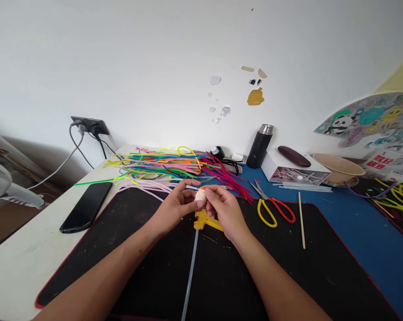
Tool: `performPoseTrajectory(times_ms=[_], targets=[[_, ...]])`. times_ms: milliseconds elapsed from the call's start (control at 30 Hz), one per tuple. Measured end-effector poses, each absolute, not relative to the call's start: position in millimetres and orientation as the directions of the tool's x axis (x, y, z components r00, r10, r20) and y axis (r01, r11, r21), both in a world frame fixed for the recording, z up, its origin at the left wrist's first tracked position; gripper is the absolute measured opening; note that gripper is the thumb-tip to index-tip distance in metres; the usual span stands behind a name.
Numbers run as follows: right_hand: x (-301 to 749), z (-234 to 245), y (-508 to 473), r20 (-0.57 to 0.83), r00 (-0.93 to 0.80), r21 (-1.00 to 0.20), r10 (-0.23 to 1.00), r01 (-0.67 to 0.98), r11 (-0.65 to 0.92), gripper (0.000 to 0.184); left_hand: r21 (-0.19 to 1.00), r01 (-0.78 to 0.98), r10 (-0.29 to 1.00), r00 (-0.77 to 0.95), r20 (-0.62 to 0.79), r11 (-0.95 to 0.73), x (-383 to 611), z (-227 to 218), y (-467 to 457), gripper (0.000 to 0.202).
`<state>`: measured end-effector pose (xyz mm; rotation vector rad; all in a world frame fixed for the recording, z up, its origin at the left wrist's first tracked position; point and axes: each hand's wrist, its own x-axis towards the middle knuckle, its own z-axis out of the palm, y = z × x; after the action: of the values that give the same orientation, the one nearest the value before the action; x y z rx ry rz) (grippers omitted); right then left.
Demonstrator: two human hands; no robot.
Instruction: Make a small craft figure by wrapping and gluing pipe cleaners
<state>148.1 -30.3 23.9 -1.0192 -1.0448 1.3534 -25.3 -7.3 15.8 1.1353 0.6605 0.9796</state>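
A small white fuzzy ball (200, 196) with a bit of orange at its top sits between my two hands. My left hand (183, 201) grips it from the left with thumb and fingers. From the right, my right hand (223, 206) pinches at the orange bit, its fingertips partly hiding it. Just beneath my hands, a yellow glue gun (201, 219) lies on the black mat (148, 272), partly covered by my right hand. A long translucent glue stick (191, 272) runs from it toward me.
Behind my hands lie many coloured pipe cleaners (168, 162). Scissors (270, 207) and a wooden stick (302, 220) are to the right, a phone (87, 207) to the left. A black flask (260, 147), white box (293, 167) and bowl (338, 167) stand along the wall.
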Motion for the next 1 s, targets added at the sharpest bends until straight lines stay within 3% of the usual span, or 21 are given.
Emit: performPoseTrajectory(times_ms=[333, 1000], targets=[[147.5, 19.3, -29.1, -0.012, -0.066, -0.970, 0.998, -0.242, -0.028, 0.045, 0.958, -0.279, 0.913, 0.373, 0.164, -0.058, -23.7, 15.4, -7.4, 0.041], [149.4, 20.1, -28.6, -0.010, -0.090, -0.976, 0.996, -0.216, -0.030, 0.042, 0.952, -0.305, 0.907, 0.409, 0.102, 0.030, -23.7, 18.2, -6.8, 0.042]])
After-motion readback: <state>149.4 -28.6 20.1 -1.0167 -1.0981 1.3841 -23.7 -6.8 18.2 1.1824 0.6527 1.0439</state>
